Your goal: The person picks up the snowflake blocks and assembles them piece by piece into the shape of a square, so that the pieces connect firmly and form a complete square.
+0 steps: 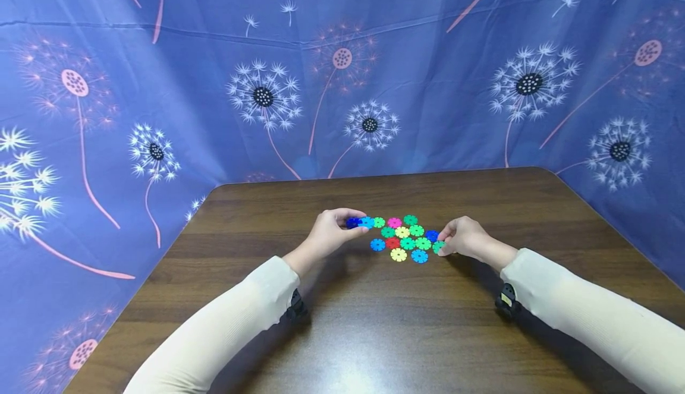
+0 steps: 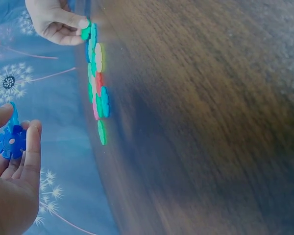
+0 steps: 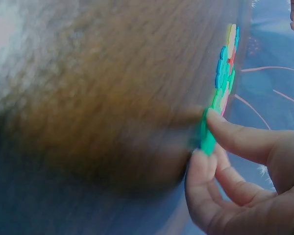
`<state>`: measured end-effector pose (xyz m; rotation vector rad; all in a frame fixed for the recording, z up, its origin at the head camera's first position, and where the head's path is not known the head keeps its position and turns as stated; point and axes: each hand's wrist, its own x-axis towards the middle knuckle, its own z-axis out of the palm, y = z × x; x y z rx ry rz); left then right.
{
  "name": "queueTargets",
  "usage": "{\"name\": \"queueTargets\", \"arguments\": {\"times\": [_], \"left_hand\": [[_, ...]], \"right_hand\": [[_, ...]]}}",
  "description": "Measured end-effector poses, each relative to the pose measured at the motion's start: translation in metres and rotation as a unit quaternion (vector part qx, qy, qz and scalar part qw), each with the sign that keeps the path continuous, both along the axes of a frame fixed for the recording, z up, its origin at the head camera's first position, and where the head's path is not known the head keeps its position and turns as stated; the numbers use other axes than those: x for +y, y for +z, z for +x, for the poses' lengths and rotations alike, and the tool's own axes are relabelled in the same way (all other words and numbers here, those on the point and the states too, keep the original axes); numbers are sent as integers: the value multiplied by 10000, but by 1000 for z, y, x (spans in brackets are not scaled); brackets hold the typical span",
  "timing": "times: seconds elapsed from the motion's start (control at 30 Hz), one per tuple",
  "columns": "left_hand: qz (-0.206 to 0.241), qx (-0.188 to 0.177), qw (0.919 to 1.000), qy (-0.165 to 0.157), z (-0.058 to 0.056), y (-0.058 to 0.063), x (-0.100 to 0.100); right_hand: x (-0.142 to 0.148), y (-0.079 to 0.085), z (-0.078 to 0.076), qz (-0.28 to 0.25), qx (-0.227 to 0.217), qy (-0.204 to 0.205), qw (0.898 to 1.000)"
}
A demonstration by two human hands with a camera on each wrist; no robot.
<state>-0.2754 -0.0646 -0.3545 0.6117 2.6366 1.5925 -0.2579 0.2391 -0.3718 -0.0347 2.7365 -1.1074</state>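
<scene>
My left hand [image 1: 327, 232] holds two notched plastic discs up off the table. The dark blue disc [image 2: 12, 142] and the light blue disc [image 2: 13, 117] are slotted together at an angle, thumb and fingers around them. My right hand [image 1: 467, 238] pinches a green notched disc [image 3: 206, 134] by its edge between thumb and fingertips, at the right end of the group. Beside those fingers lies another dark blue disc [image 1: 431, 236]. Between the hands, several loose discs lie flat, among them a red disc [image 1: 393, 243], a pink disc [image 1: 394, 223] and a yellow disc [image 1: 398, 255].
The discs lie on a brown wooden table [image 1: 353, 311], past its middle. Behind it and at both sides hangs a blue curtain [image 1: 428, 73] with a dandelion print. A light green disc [image 1: 379, 222] lies just right of the left hand.
</scene>
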Motion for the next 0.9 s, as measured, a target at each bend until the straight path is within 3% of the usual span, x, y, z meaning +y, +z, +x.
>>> {"name": "queueTargets", "arguments": {"times": [0.4,0.63,0.9], "left_hand": [[-59,73,10000,21,1,-2,1],[-91,66,9999,3,1,0,0],[-100,77,9999,15,2,0,-1]], "right_hand": [[-3,10,-1,-374,-254,261,9986],[-6,17,0,-672,175,397,9968],[-15,25,3,-1039,344,328,9935]]}}
